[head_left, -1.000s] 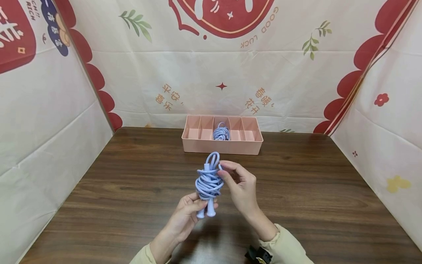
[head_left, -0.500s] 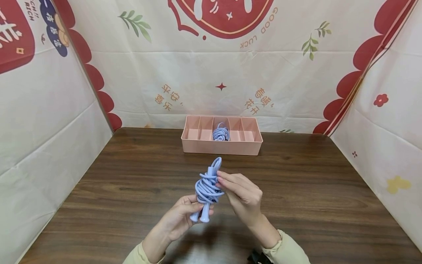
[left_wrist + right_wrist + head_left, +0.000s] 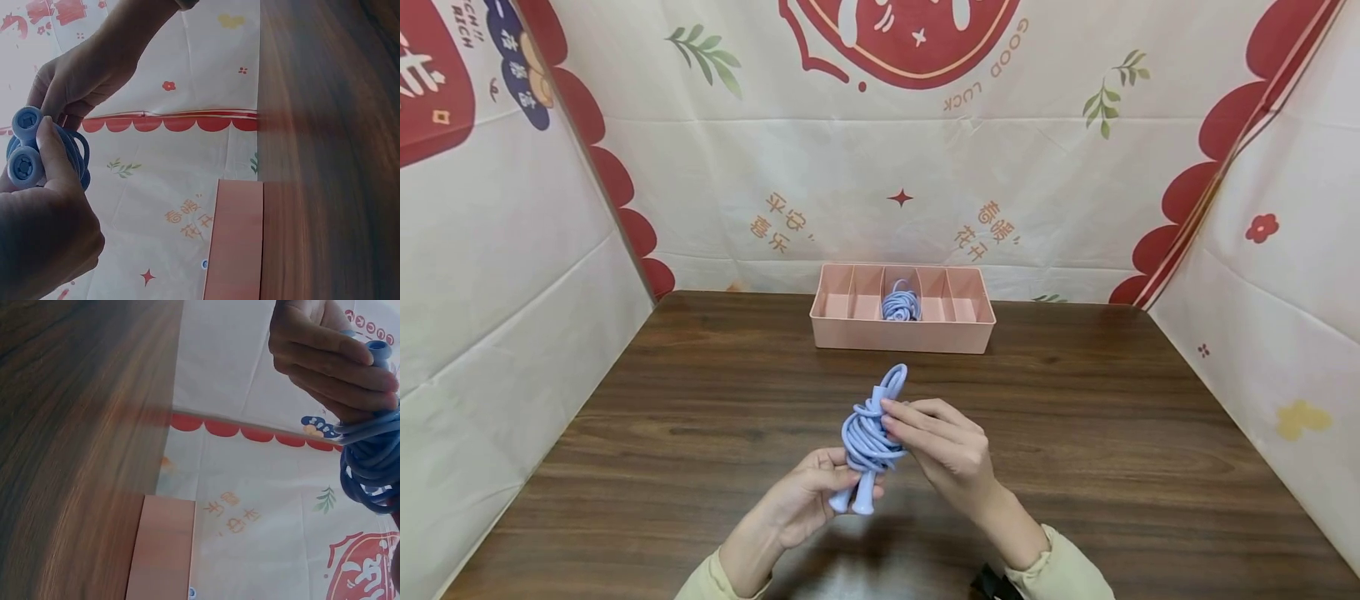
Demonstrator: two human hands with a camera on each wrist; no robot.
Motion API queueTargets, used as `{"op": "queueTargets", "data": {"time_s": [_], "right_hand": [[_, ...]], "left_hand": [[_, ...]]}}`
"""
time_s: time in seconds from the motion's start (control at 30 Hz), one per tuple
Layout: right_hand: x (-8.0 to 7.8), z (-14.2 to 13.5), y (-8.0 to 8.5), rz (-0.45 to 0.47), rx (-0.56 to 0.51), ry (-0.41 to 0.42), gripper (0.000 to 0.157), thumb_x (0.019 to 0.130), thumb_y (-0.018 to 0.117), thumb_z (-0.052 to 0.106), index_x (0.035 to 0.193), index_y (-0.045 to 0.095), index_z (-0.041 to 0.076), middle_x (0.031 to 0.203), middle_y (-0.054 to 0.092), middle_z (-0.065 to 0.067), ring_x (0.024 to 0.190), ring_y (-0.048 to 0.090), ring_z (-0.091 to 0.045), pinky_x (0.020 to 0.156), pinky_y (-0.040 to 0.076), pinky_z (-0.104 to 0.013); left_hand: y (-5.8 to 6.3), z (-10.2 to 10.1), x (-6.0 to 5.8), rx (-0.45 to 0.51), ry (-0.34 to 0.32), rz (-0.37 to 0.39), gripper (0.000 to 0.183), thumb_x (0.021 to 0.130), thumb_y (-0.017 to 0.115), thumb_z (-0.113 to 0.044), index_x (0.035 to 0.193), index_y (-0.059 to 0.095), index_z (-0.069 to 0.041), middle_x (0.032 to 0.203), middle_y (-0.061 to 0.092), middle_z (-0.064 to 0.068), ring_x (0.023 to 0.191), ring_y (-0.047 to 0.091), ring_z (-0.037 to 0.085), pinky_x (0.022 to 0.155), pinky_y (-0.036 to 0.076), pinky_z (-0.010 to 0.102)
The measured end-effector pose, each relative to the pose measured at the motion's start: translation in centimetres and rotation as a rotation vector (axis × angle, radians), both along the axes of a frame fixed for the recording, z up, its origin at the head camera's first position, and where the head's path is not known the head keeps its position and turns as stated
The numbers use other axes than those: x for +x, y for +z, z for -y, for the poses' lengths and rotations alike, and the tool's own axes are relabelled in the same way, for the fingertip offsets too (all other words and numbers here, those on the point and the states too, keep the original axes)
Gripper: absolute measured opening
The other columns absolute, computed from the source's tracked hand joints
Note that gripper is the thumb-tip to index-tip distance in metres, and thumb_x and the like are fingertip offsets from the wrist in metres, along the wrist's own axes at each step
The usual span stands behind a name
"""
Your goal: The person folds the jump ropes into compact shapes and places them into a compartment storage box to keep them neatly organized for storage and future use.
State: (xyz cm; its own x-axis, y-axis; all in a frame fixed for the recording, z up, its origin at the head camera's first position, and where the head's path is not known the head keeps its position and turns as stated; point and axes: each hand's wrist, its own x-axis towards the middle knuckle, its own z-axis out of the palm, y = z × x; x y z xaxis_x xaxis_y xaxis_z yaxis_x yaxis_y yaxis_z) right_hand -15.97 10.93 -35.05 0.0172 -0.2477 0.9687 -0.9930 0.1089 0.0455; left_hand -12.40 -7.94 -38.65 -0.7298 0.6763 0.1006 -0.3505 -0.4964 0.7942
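Note:
A light blue jump rope [image 3: 867, 437], its cord wound round its two handles, is held tilted above the table. My left hand [image 3: 808, 492] grips it low, around the handles [image 3: 865, 496], whose flared ends point toward me. In the left wrist view the thumb [image 3: 55, 153] lies along the handle ends. My right hand [image 3: 951, 454] is at the upper right of the wound cord, fingertips pinching it; its thumb is hidden in the head view. A loop of cord [image 3: 895, 379] sticks up past the top. In the right wrist view the coils [image 3: 372, 462] hang below the left hand.
A pink box [image 3: 902, 337] with several compartments stands at the back of the brown wooden table [image 3: 662, 433]. Its middle compartment holds another wound blue jump rope [image 3: 901, 306]. White printed cloth [image 3: 850, 158] hangs behind and on both sides.
The jump rope has come slightly lower and tilted, its top leaning right. My right fingers have moved from the loose cord near the top down onto the side of the winding.

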Motion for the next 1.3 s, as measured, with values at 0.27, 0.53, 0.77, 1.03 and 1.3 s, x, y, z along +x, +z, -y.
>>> {"op": "queueTargets", "data": {"time_s": [0.27, 0.53, 0.77, 1.03, 1.3], "right_hand": [[0.1, -0.8, 0.0, 0.194, 0.191, 0.009, 0.023, 0.089, 0.055, 0.010, 0.103, 0.065, -0.005, 0.112, 0.061, -0.020, 0.094, 0.060, -0.029, 0.085, 0.047, -0.030], [0.2, -0.9, -0.6, 0.102, 0.213, -0.139, 0.026, 0.092, 0.051, 0.010, 0.109, 0.062, -0.006, 0.110, 0.063, -0.017, 0.097, 0.062, -0.027, 0.085, 0.047, -0.030], [0.4, 1.0, -2.3, 0.240, -0.190, -0.125, 0.017, 0.083, 0.057, -0.002, 0.097, 0.064, -0.010, 0.090, 0.067, -0.019, 0.074, 0.064, -0.012, 0.064, 0.050, -0.016], [1.1, 1.5, -2.6, 0.464, -0.287, -0.093, 0.023, 0.067, 0.061, -0.021, 0.087, 0.065, -0.011, 0.087, 0.061, -0.020, 0.081, 0.062, -0.013, 0.068, 0.051, -0.018], [1.4, 1.5, -2.1, 0.377, -0.223, -0.258, 0.015, 0.072, 0.062, -0.012, 0.086, 0.066, -0.009, 0.085, 0.063, -0.017, 0.076, 0.062, -0.018, 0.068, 0.049, -0.015]], "left_hand": [[0.0, 0.2, -0.2, -0.126, 0.141, -0.093, 0.021, 0.086, 0.048, -0.001, 0.104, 0.059, -0.005, 0.089, 0.069, 0.003, 0.085, 0.065, 0.013, 0.075, 0.050, 0.024], [0.0, -0.4, 0.1, -0.294, 0.244, -0.182, 0.024, 0.086, 0.054, -0.003, 0.106, 0.058, 0.010, 0.085, 0.070, 0.001, 0.079, 0.064, 0.009, 0.068, 0.049, 0.020], [-2.8, -0.9, -0.8, -0.279, 0.276, -0.280, 0.036, 0.085, 0.059, -0.015, 0.110, 0.056, 0.011, 0.088, 0.069, 0.008, 0.078, 0.065, 0.011, 0.065, 0.050, 0.022], [-0.1, -1.4, 0.4, -0.335, 0.384, -0.230, 0.032, 0.083, 0.059, -0.005, 0.102, 0.053, 0.021, 0.085, 0.068, 0.018, 0.073, 0.065, 0.010, 0.062, 0.050, 0.022], [0.5, -2.3, 1.0, -0.419, 0.541, -0.308, 0.028, 0.079, 0.058, 0.005, 0.100, 0.053, 0.024, 0.087, 0.063, 0.029, 0.070, 0.063, 0.004, 0.060, 0.049, 0.018]]}}
